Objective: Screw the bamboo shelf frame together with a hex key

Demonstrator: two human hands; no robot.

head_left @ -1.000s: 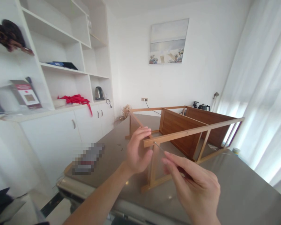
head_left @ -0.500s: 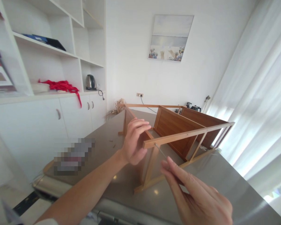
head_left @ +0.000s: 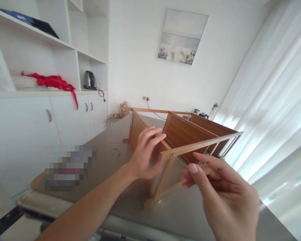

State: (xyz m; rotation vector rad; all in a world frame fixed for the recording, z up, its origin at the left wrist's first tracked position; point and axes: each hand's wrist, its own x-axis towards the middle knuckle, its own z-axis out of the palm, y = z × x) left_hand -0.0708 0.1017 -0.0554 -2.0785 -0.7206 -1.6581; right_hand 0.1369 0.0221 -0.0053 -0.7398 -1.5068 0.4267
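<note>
A wooden shelf unit (head_left: 199, 146) lies on its side on the grey table (head_left: 170, 216), its boards standing on edge. My left hand (head_left: 145, 157) grips the near corner at the end board, fingers stretched over the top edge. With thumb and fingers pinched, my right hand (head_left: 223, 189) holds a thin metal hex key (head_left: 180, 161). Its far tip meets the side of the near rail, close to the rail's end. The held end of the key is hidden by the fingers.
Two small screws (head_left: 118, 154) lie on the table left of the unit. A blurred-out item (head_left: 69, 169) rests at the table's left edge. Behind stand white cabinets (head_left: 67, 117) with a kettle (head_left: 89, 79) and red cloth (head_left: 51, 81). White curtains (head_left: 263, 100) hang at the right.
The view has shifted a little to the right. My right hand has turned, with its fingers now spread more around the hex key. My left hand stays on the unit's corner.
</note>
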